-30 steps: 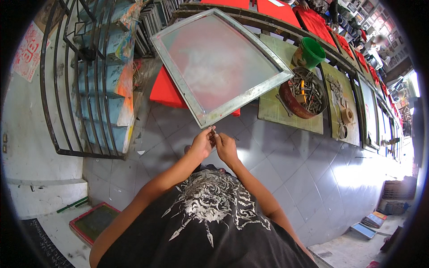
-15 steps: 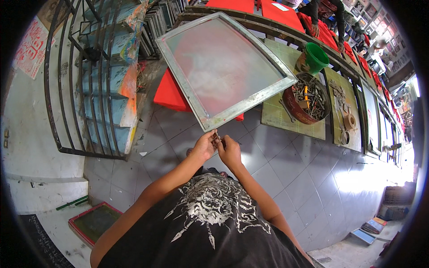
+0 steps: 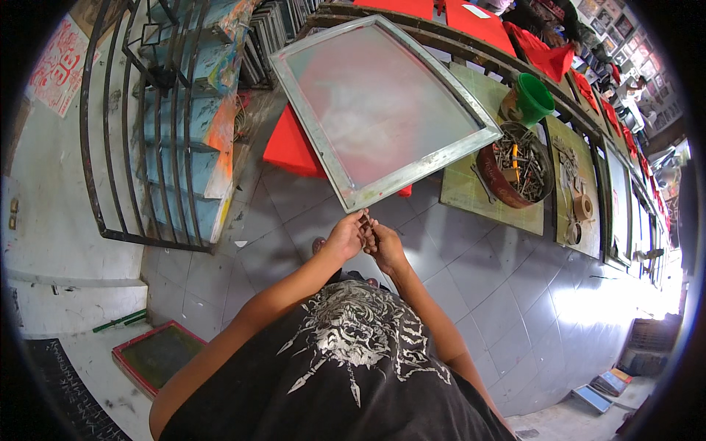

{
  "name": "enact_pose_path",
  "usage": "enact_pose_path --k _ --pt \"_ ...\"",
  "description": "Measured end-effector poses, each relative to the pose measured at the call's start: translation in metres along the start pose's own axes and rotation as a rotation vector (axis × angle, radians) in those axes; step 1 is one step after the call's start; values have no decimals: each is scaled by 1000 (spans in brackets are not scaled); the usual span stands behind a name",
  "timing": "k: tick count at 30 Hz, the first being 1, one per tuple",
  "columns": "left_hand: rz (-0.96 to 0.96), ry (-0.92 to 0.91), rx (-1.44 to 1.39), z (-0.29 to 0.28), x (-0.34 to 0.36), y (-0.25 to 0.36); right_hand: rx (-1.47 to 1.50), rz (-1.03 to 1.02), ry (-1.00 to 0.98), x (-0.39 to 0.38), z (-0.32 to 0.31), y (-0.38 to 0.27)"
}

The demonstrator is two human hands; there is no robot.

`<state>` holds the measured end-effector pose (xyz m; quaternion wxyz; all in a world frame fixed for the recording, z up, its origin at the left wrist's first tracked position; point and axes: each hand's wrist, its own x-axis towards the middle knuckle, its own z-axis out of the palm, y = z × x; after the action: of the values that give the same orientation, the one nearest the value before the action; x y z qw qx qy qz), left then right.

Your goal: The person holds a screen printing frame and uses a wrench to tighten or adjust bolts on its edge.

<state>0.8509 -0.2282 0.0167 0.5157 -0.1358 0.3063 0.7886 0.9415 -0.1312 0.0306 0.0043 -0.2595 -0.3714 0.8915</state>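
My left hand (image 3: 348,237) and my right hand (image 3: 385,247) meet in front of my body, just below the near corner of a large screen-printing frame (image 3: 382,110). The fingers of both hands are closed in a pinch around something small and brownish between them; its kind is too small to make out. The frame has a silvery metal border and pale, pinkish mesh. It lies tilted over a red cloth (image 3: 290,151), part of which shows beneath it.
To the right, a round tin (image 3: 494,176) full of small metal parts and a green bucket (image 3: 533,99) stand on a board. Tape rolls (image 3: 582,207) lie farther right. A black metal railing (image 3: 99,147) rises at the left. Another person handles red fabric (image 3: 540,59) at the far right.
My right hand has turned slightly, its fingers still meeting those of my left hand. The whole view has shifted a little. At the back, the other person's red fabric looks lifted.
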Motion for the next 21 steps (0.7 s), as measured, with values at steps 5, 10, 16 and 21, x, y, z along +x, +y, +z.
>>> enact_pose_path --k 5,10,16,21 --pt "35 -5 -38 -3 4 -6 -126 26 46 -5 7 -8" --pt "65 68 10 -1 4 -7 -612 -246 195 -5 4 0" --pt "27 99 -4 1 2 -4 -967 -440 315 -12 7 -7" --pt "29 70 -103 -5 8 -6 -1358 -787 353 -24 17 -36"
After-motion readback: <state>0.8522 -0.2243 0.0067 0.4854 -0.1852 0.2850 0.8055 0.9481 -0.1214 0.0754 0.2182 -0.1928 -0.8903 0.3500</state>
